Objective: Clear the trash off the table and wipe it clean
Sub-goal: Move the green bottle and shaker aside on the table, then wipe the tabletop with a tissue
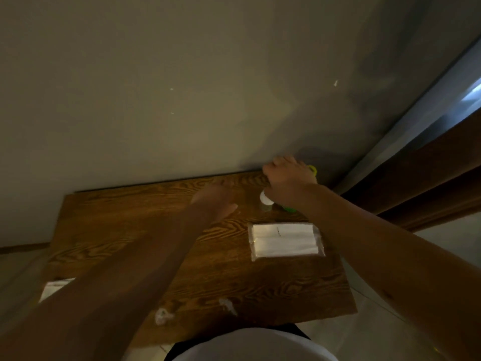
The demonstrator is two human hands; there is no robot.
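Note:
A wooden table point(130, 230) stands against a grey wall. My right hand point(287, 178) is at its far right corner, closed around something with yellow-green parts point(312, 169); what it is stays hidden. Just under that hand stands a small clear bottle with a white cap point(266, 200), with a green piece point(289, 209) beside it. My left hand point(216, 201) is blurred over the far middle of the table, fingers spread, holding nothing. Two crumpled scraps of clear wrapper point(162, 316) point(229, 306) lie near the front edge.
A clear bag of white folded tissues point(286, 241) lies right of centre. Another white packet point(53, 289) sits at the left edge, partly behind my left arm. A brown curtain point(429, 178) hangs at the right, and pale floor tiles surround the table.

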